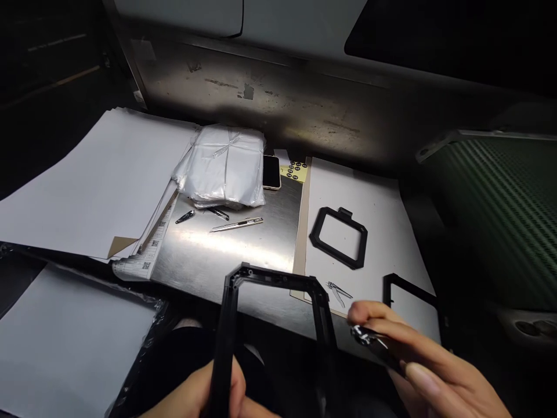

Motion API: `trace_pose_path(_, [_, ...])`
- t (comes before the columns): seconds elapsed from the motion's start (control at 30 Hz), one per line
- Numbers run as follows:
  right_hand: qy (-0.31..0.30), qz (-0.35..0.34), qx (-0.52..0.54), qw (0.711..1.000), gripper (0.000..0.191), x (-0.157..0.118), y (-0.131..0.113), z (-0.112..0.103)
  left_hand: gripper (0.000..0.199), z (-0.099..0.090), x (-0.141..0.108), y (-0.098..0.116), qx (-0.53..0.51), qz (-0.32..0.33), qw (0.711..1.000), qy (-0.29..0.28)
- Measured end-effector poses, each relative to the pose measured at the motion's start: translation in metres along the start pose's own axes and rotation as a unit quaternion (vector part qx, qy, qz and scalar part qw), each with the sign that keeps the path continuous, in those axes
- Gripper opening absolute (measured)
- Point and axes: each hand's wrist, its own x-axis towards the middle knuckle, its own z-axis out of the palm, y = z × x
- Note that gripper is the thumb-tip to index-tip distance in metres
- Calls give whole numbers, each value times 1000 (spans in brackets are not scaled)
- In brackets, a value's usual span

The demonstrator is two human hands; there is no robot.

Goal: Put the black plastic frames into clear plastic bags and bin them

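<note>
In the head view, my left hand (204,389) is closed around the lower left side of a black plastic frame (278,278), held up in front of the table edge with its cut-corner end upward. My right hand (430,360) grips a nail clipper (365,337), its shiny metal jaws pointing left toward the frame but apart from it. A similar black frame (322,247) with a small tab lies flat on a white sheet. Below it rests a silver nail clipper (339,294). One more black frame (411,285) is partly hidden behind my right hand.
Large white sheets (96,186) are stacked at the left beside a tied bundle of clear plastic bags (224,165). Near the bundle lie a craft knife (237,224), a dark nail clipper (185,216) and a phone (272,172). A ribbed green panel (505,220) stands at the right.
</note>
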Motion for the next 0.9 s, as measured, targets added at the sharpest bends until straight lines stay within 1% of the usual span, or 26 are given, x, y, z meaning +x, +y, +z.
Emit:
trace_pose_path(0.03, [5,35,70,997,23,-2,8,4,22,2,3,1,-45,31,999,-1])
trace_pose_path(0.07, [-7,72,145,987,23,-3,14,12,24,3,7,1,-70,64,995,5])
trace_pose_path(0.13, [-31,136,277,951,24,0,23,32,28,6,19,-4,-43,132,990,22])
trace_pose_path(0.17, [-26,146,325,934,23,3,27,41,29,7,25,-8,-9,154,988,21])
trace_pose_path(0.2, [-8,143,357,923,21,7,30,48,26,8,31,-12,14,155,988,13])
trace_pose_path(0.23, [10,128,374,918,20,12,33,50,22,9,35,-16,27,143,989,-2])
trace_pose_path(0.27, [20,108,378,919,19,17,35,49,17,9,38,-18,25,119,992,-20])
trace_pose_path(0.3, [16,93,368,925,19,22,37,43,14,8,38,-20,12,89,995,-37])
trace_pose_path(0.33, [-12,85,348,934,19,27,37,34,17,6,37,-20,-7,58,997,-44])
trace_pose_path(0.4, [-113,82,289,947,20,34,33,13,29,-1,32,-15,-53,19,998,-43])
trace_pose_path(0.43, [-167,78,247,951,20,38,28,3,38,-6,30,-11,-76,13,996,-50])
trace_pose_path(0.5, [-262,52,127,955,15,45,16,-8,61,-16,27,2,-113,8,990,-88])
trace_pose_path(0.53, [-296,33,59,953,13,49,9,-9,71,-20,27,9,-119,1,986,-116])
trace_pose_path(0.57, [-317,15,-2,948,13,53,3,-7,76,-23,28,16,-115,-16,983,-142])
trace_pose_path(0.6, [-328,3,-47,943,14,57,-2,-5,74,-24,30,22,-103,-42,981,-160])
trace_pose_path(0.67, [-343,-13,-84,936,15,62,-10,1,58,-25,32,30,-88,-91,976,-177])
trace_pose_path(0.7, [-342,-23,-81,936,13,64,-12,3,47,-24,31,31,-85,-99,975,-178])
trace_pose_path(0.73, [-326,-36,-68,942,12,64,-14,4,39,-22,29,31,-82,-88,978,-173])
trace_pose_path(0.77, [-286,-52,-57,955,12,62,-16,4,31,-20,25,29,-80,-66,982,-159])
trace_pose_path(0.8, [-225,-68,-52,971,13,59,-18,5,24,-18,19,27,-75,-36,987,-139])
trace_pose_path(0.83, [-147,-80,-64,984,14,54,-20,6,20,-15,12,23,-66,-10,991,-115])
trace_pose_path(0.87, [-73,-87,-95,989,14,47,-22,8,21,-12,5,19,-52,0,995,-88])
trace_pose_path(0.9, [-23,-92,-141,985,13,40,-25,11,24,-9,-2,16,-29,-1,998,-58])
